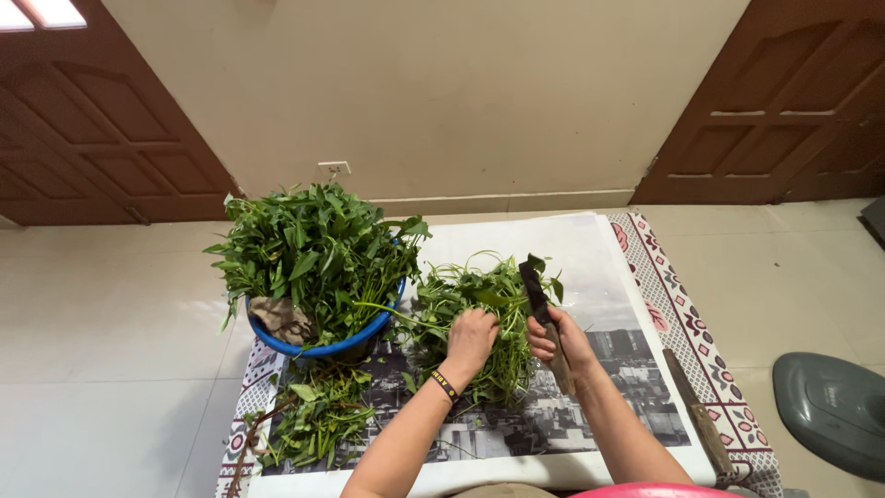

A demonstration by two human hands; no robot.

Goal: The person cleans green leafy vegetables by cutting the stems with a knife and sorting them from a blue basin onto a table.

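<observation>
Closest to you, at the near edge of the large printed poster sheet [590, 277] that covers the patterned floor mat [687, 327], a pink rounded rim [654, 492] just shows, and a second long knife with a wooden handle [701, 415] lies along the sheet's right side. Left of your forearms, on the sheet's near left corner, sits a small heap of discarded leaves and stems [318, 420]. Further up the sheet, near its middle, your left hand [470, 339] is closed down over a loose bundle of green leafy stems [479, 318], pinning it flat, a dark band on the wrist. Just right of it, your right hand [553, 339] is wrapped around the wooden handle of a dark-bladed knife [535, 290], blade pointing away from you and standing over the bundle's right edge. You appear to be at the cutting step on this bundle; the next stroke calls for fingers tucked back from the blade and the stems held together. Beyond the bundle, at the sheet's far left corner, a blue round basin [323, 349] is piled high with uncut leafy greens [313, 249]. Past the sheet lie pale floor tiles, a cream wall and two brown wooden doors [793, 101].
</observation>
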